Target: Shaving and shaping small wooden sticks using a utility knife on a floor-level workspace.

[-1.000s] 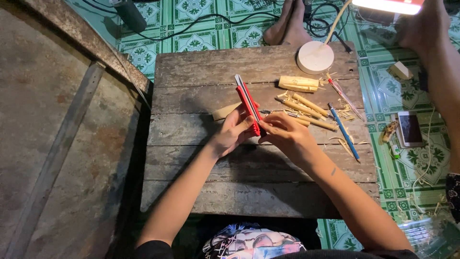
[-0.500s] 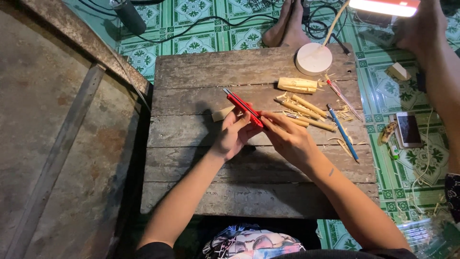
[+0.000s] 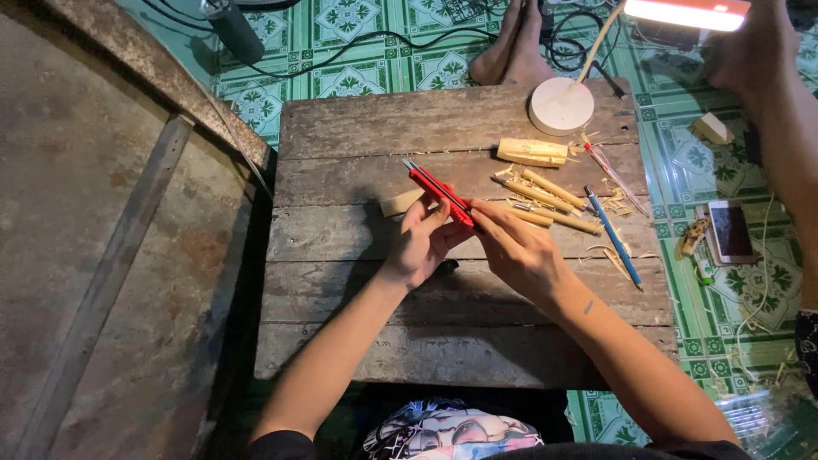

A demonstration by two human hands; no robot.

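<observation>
Figure. Two bare hands work a red utility knife (image 3: 440,194) over a weathered plank table (image 3: 358,341); places are given relative to the knife.

Nearest the viewer, the left hand (image 3: 419,243) curls its fingers under the knife's near end. Just right of it, the right hand (image 3: 515,249) closes its thumb and forefinger on the same end. Both hands grip the knife, which points up and away to the left, its tip over a pale wood offcut (image 3: 400,203).

The knife looks light, stiff and slim, with a smooth casing that could slip. It is probably best held along the body, clear of the blade end.

To the right lie whittled bamboo sticks (image 3: 550,200) and a blue pencil (image 3: 612,234). Beyond these lies a short bamboo block (image 3: 532,152), then a round white lamp base (image 3: 561,106).
</observation>
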